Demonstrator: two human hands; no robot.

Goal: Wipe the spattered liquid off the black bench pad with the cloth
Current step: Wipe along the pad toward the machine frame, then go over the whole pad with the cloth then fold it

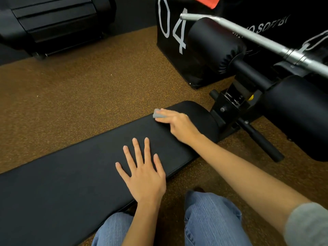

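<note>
**Wiping at the far edge of the pad**

Pressing a small grey wadded cloth [157, 113] against the long black vinyl bench pad [79, 167], the right hand [177, 125] works near the pad's far edge, close to its rounded end. The grip of that hand is narrow, fingers curled over the cloth, so that only a grey tip pokes out past the fingertips. The hand is slightly blurred, and no spatter can be made out on the dark surface.

The left hand [143, 172] lies flat on the pad nearer the person, fingers straight and spread, its grip wide and holding nothing. The two hands are apart, the left one nearer the pad's near edge.

Blue denim knees [209, 219] show at the bottom, just beside the pad, and a grey sleeve [308, 226] covers the right upper arm. The pad stands over a brown speckled rubber floor [71, 89]. Beyond its end are black cylindrical foam rollers [214, 45], a silver metal barbell [248, 34] passing over them, and a black soft box printed with white "04" [170, 55].
</note>
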